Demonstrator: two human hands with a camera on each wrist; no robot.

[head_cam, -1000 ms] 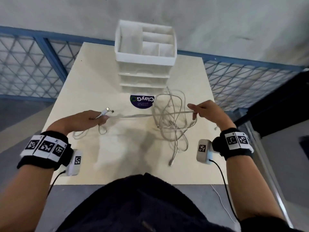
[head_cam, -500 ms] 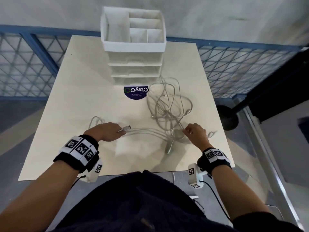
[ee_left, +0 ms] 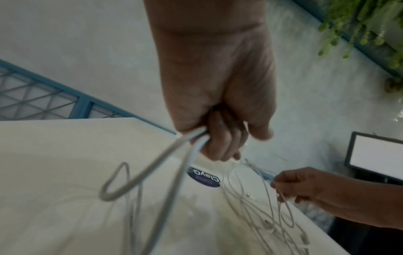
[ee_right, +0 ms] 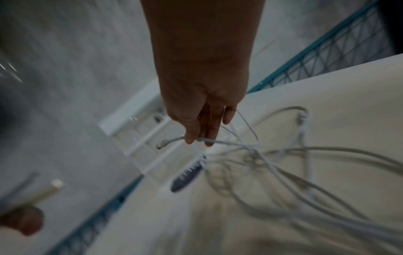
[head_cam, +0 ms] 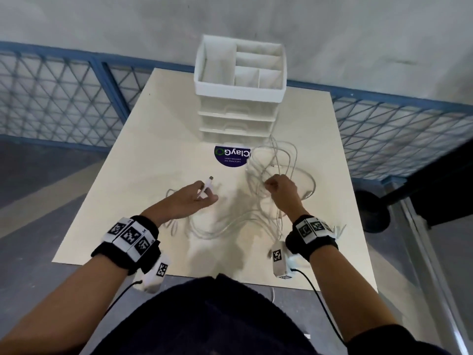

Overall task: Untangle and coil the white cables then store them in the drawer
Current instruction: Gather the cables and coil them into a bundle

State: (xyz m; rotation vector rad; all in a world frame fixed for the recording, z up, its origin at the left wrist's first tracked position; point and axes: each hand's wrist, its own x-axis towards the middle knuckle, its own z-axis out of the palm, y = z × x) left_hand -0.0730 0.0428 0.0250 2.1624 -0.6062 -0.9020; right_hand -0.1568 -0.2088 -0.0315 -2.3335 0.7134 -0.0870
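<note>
Our left hand (head_cam: 188, 199) sits at about seven o'clock on the pale table (head_cam: 143, 160), its fingers curled round one end of a white cable (head_cam: 204, 192); the metal plug (head_cam: 211, 178) sticks out past the fingers, pointing toward twelve o'clock. In the left wrist view that same hand (ee_left: 218, 103) grips two strands of the cable (ee_left: 152, 172), which drop away in a loose bend toward the tabletop. Our right hand (head_cam: 280, 192) is at about four o'clock, fingers closed on a strand lifted from the tangle of white cables (head_cam: 279, 165). In the right wrist view the hand (ee_right: 202, 96) pinches a thin strand between thumb and fingertips, with a small plug (ee_right: 162, 143) poking out to the left of them. The tangle spreads from about two o'clock down to five o'clock, with loops trailing across the near middle of the table between our wrists. At twelve o'clock stands a white drawer unit (head_cam: 239, 98), its stacked drawers shut and an open divided tray on top. A round dark blue sticker (head_cam: 231, 155) lies on the table just in front of the unit, touching the far edge of the tangle.
</note>
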